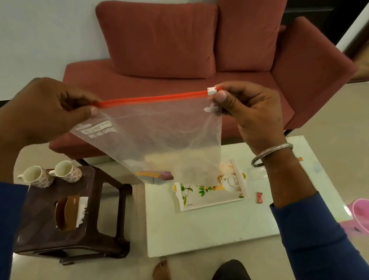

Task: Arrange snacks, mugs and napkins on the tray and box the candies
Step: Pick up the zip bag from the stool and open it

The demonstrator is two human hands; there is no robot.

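Between both hands (48, 108), zip bag (155, 135), red seal rising rightward.

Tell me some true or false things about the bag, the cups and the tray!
1. Both hands hold the zip bag by its red zip strip. True: left hand, right hand.
2. The white slider sits at the left hand's end. False: it is by the right hand.
3. Two mugs stand on the floral tray. False: they stand on the brown stool.
4. A small teapot sits on the tray. True.
5. The sofa is blue. False: it is red.
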